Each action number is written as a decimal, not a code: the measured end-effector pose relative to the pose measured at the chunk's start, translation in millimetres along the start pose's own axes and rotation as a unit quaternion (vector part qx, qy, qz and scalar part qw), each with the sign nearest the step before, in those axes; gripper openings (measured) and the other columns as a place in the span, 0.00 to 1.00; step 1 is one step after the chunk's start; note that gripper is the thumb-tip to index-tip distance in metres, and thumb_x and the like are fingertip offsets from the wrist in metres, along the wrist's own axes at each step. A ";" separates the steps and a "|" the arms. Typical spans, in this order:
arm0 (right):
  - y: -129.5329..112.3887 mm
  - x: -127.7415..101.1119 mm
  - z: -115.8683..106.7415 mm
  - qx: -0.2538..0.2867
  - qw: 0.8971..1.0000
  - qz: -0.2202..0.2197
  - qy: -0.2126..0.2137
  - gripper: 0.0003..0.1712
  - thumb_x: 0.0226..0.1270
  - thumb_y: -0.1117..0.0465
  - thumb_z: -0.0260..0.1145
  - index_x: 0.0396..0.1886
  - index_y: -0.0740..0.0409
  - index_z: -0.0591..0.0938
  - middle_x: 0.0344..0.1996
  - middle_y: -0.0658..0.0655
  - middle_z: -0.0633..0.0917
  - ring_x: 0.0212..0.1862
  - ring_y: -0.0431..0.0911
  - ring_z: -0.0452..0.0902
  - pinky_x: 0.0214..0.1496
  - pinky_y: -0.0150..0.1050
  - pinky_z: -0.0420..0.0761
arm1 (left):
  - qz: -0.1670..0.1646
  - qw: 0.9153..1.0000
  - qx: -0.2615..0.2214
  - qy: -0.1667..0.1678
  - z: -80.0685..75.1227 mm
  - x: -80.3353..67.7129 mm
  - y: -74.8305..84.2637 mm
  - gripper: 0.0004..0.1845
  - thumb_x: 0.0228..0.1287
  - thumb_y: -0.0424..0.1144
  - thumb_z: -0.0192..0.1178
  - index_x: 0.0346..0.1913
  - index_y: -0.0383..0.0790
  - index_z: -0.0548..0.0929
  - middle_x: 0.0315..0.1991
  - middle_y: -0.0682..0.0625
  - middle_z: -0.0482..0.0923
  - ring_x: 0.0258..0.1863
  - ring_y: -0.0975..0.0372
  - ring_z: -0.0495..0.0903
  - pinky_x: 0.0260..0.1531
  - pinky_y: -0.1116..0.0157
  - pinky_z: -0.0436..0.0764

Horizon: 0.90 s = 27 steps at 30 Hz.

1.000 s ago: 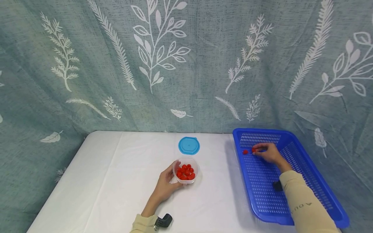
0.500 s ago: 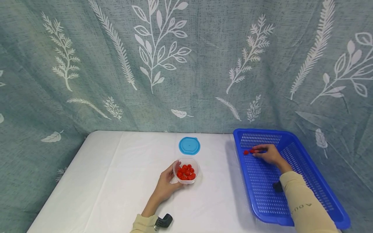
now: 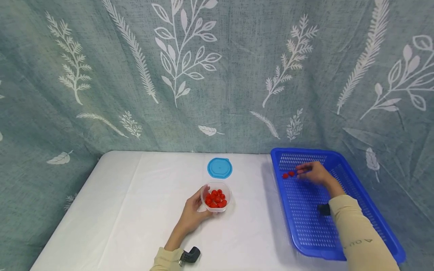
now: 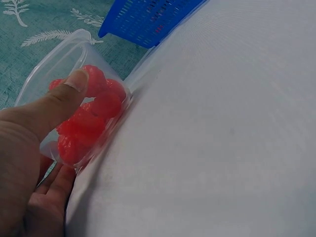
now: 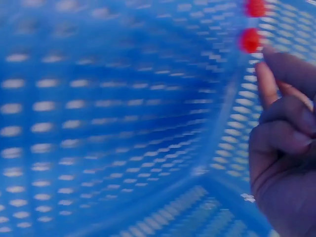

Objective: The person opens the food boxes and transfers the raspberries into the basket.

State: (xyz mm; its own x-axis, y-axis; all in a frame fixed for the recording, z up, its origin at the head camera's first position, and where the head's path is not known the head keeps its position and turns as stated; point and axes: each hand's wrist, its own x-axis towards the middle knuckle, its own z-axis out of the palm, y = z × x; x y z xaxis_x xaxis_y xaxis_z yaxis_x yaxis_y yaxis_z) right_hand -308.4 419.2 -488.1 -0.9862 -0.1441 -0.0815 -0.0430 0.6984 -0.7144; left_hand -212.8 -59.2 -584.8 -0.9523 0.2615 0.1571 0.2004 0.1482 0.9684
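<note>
Steadying the clear tub (image 3: 216,197) at frame centre, left hand (image 3: 193,213) wraps it; thin soft plastic could tip, spilling glossy red berries. Right hand (image 3: 313,172) in the perforated blue basket (image 3: 342,241), upper right, fingers curled beside two berries (image 3: 288,174); grip unclear, round ones could roll

Red berries (image 3: 215,198) fill the clear tub (image 3: 224,189) (lid (image 3: 219,168) sky-blue), basket (image 3: 339,158) perforated blue.

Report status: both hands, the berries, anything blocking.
Left hand grips clear tub of red berries. Right hand in blue basket, fingertips beside two loose red berries; whether it holds one, can't tell. Blue lid off, behind tub. Nothing blocking.
</note>
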 end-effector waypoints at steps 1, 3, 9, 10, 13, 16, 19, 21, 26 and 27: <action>-6.4 -0.2 -3.7 -0.006 1.000 -0.002 0.004 0.23 0.58 0.72 0.73 0.51 0.84 0.79 0.38 0.72 0.88 0.35 0.33 0.80 0.35 0.24 0.78 | 0.001 1.000 -0.001 0.000 -0.1 0.3 0.0 0.48 0.54 0.35 0.77 0.78 0.49 0.65 0.73 0.51 0.70 0.75 0.59 0.66 0.72 0.69 0.66; -19.9 -0.7 -10.9 -0.014 1.000 -0.010 0.020 0.23 0.59 0.72 0.72 0.51 0.84 0.79 0.38 0.73 0.88 0.33 0.31 0.79 0.35 0.23 0.77 | 0.003 1.000 0.000 0.001 0.0 0.8 0.3 0.48 0.54 0.36 0.77 0.78 0.49 0.65 0.73 0.51 0.70 0.75 0.58 0.66 0.72 0.68 0.67; -66.2 -8.4 -24.8 -0.021 0.998 -0.021 0.053 0.24 0.66 0.66 0.70 0.56 0.80 0.79 0.43 0.72 0.88 0.35 0.25 0.77 0.37 0.21 0.76 | 0.011 1.000 -0.003 0.001 0.3 2.0 1.8 0.48 0.54 0.36 0.77 0.78 0.49 0.64 0.73 0.50 0.70 0.75 0.57 0.66 0.73 0.64 0.67; -74.1 -10.6 -25.5 -0.022 0.998 -0.025 0.054 0.24 0.67 0.65 0.70 0.57 0.79 0.79 0.45 0.71 0.88 0.36 0.24 0.76 0.38 0.20 0.76 | 0.012 1.000 -0.002 0.000 0.3 2.1 1.8 0.48 0.54 0.36 0.77 0.78 0.49 0.64 0.73 0.50 0.70 0.75 0.57 0.66 0.73 0.63 0.67; -97.7 -18.3 -24.1 -0.019 0.998 -0.031 0.052 0.25 0.69 0.60 0.70 0.59 0.74 0.80 0.47 0.69 0.88 0.40 0.25 0.76 0.42 0.21 0.75 | 0.015 1.000 -0.001 -0.001 0.3 2.0 2.1 0.48 0.54 0.35 0.77 0.78 0.47 0.64 0.73 0.49 0.70 0.75 0.56 0.66 0.73 0.62 0.67; -121.0 -27.0 -20.6 -0.018 0.998 -0.036 0.051 0.26 0.70 0.56 0.69 0.60 0.69 0.81 0.50 0.67 0.87 0.45 0.28 0.75 0.47 0.24 0.75 | 0.014 1.000 0.000 -0.001 0.5 1.6 2.1 0.48 0.54 0.34 0.77 0.78 0.46 0.65 0.73 0.49 0.71 0.75 0.56 0.66 0.73 0.62 0.67; -142.7 -36.3 -15.4 -0.013 0.998 -0.041 0.048 0.27 0.72 0.52 0.68 0.62 0.66 0.81 0.53 0.66 0.86 0.51 0.37 0.78 0.54 0.33 0.76 | 0.010 1.000 0.001 -0.001 0.7 1.4 1.7 0.48 0.53 0.33 0.77 0.78 0.46 0.65 0.73 0.49 0.71 0.75 0.57 0.66 0.73 0.62 0.67; -156.3 -43.1 -11.4 0.000 0.998 -0.045 0.044 0.27 0.73 0.51 0.67 0.62 0.65 0.81 0.57 0.66 0.85 0.57 0.46 0.78 0.58 0.41 0.77 | 0.003 1.000 0.002 -0.001 0.8 1.4 1.0 0.49 0.53 0.33 0.77 0.78 0.47 0.65 0.73 0.51 0.71 0.75 0.59 0.66 0.73 0.63 0.67; -186.4 -62.5 1.6 0.017 0.997 -0.058 0.040 0.25 0.75 0.49 0.64 0.62 0.61 0.82 0.60 0.65 0.83 0.61 0.56 0.77 0.58 0.51 0.79 | 0.012 1.000 0.002 0.000 1.1 1.1 -1.7 0.48 0.54 0.33 0.76 0.78 0.45 0.65 0.73 0.49 0.71 0.75 0.56 0.66 0.73 0.61 0.67; -191.9 -66.7 5.0 0.019 0.997 -0.060 0.040 0.24 0.75 0.49 0.64 0.61 0.60 0.82 0.60 0.64 0.83 0.60 0.54 0.79 0.55 0.49 0.81 | 0.019 1.000 0.005 0.000 1.1 0.9 -2.3 0.48 0.54 0.33 0.76 0.78 0.44 0.64 0.73 0.47 0.70 0.75 0.54 0.66 0.73 0.60 0.67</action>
State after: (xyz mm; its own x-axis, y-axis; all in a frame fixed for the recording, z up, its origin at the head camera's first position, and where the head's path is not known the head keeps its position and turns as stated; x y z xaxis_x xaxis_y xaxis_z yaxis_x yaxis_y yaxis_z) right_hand -233.5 291.4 -349.1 -0.9839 -0.1679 0.0613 -0.1576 0.6528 -0.7410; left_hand -213.9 -58.2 -587.1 -0.9439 0.2673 0.1939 0.2387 0.1468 0.9599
